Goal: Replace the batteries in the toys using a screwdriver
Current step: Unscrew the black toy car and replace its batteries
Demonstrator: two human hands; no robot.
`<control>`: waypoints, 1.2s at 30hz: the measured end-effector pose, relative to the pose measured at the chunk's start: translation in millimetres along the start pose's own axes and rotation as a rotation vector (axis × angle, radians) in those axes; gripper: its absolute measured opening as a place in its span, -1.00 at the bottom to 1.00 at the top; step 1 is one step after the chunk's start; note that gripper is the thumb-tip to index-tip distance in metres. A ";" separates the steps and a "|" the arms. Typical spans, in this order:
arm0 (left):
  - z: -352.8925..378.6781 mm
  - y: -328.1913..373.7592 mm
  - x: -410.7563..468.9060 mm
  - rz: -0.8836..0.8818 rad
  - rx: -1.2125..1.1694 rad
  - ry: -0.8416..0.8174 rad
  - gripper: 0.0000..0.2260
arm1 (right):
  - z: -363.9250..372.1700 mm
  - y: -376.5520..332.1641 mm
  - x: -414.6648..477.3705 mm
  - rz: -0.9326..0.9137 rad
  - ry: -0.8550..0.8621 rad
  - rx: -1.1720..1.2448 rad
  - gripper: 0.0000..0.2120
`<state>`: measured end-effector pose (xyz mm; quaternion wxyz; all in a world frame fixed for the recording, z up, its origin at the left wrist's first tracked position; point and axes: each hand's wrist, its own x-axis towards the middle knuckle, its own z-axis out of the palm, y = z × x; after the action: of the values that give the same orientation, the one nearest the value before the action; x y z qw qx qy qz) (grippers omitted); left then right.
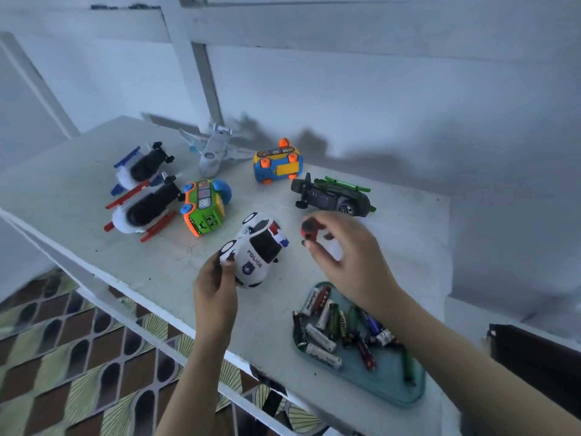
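- Now the left hand holds the police car over the near part of the white table. Its fingers and thumb curl round the near end of the car, by one wheel. The car is white and tipped to one side, with the word POLICE showing.
- The right hand is just to the right of the police car and does not touch it. Its thumb and fingers pinch a small screwdriver with a red and black handle. The metal tip is hidden, so I cannot tell which way it points.
- A blue-green tray sits on the table under the right arm. A pile of batteries lies in it, all mixed up.
- Behind the police car is a green bus with orange edges, lying on its side.
- Left of the bus lie two white toys with black bellies, close together. The red-bar toy is nearer and the blue-bar toy is farther back.
- At the back of the table lies a white plane.
- Beside the plane is a blue and yellow car, turned so its orange wheels show.
- A dark car with green parts lies upside down, just behind the right hand.
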<state>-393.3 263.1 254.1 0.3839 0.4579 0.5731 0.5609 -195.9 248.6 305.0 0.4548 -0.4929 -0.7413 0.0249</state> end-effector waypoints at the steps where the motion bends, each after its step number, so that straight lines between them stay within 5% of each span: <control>1: -0.5 0.5 0.1 0.014 0.012 -0.006 -0.82 | -3.9 0.0 1.4 0.015 0.060 0.002 -0.74; 5: -1.2 6.6 9.0 0.053 0.035 -0.035 -0.84 | -19.0 -12.2 5.4 0.245 0.099 0.189 -0.88; 12: -5.6 14.4 28.4 0.225 0.112 -0.166 -0.85 | 1.5 -24.6 11.4 0.743 0.159 0.781 -0.80; 16: -10.7 11.5 35.7 0.318 0.189 -0.218 -0.74 | 33.1 -21.9 16.1 0.905 0.260 0.718 -0.83; 22: -23.3 2.9 51.6 0.874 0.334 -0.355 -0.74 | 73.5 -18.8 18.5 0.922 0.081 0.431 -0.65; 27: -30.1 -4.2 60.9 1.042 0.275 -0.493 -0.68 | 88.4 -22.7 22.5 1.006 0.080 0.427 -0.88; 31: -35.3 -5.0 67.2 0.954 0.250 -0.640 -0.51 | 93.4 -22.7 24.2 1.074 0.115 0.429 -0.64; 36: -39.2 -15.7 78.0 0.321 0.252 -0.828 0.02 | 100.5 -23.7 22.2 1.021 0.268 0.439 -0.64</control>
<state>-454.4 326.9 247.2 0.4301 0.7695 0.3569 0.3089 -285.1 294.5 272.1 0.5671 -0.6813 -0.3224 0.3321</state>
